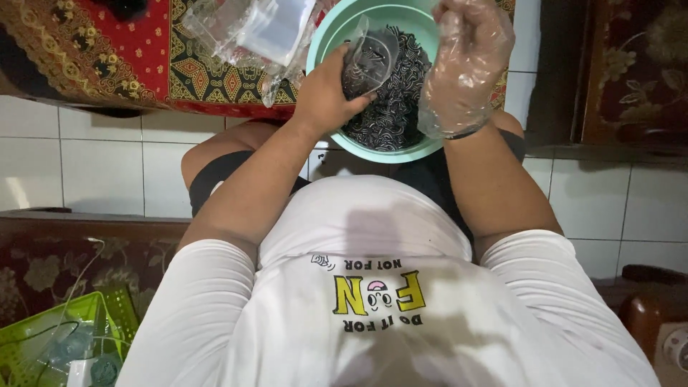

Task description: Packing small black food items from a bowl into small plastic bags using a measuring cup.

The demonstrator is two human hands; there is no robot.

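You are in the middle of filling a small clear bag (371,61) with the dark, striped seed-like bits heaped in the mint-green bowl (331,32) that sits in front of your lap. Your left hand (326,93) is closed around the bag's lower half, holding it upright and mouth-open just over the heap, already partly filled. Your right hand (466,61), inside a loose clear plastic glove, hovers above the bowl's right side with its fingers curled downward; its grip looks gathered, but the glove's folds hide whether it holds anything, so I cannot tell. A pile of empty clear bags (251,32) lies just left of the bowl on the red patterned cloth (107,50). By my reading, the next move calls for bringing your gloved fingers squarely over the bag's mouth while your left hand keeps that mouth wide and steady, so nothing spills past the edge.
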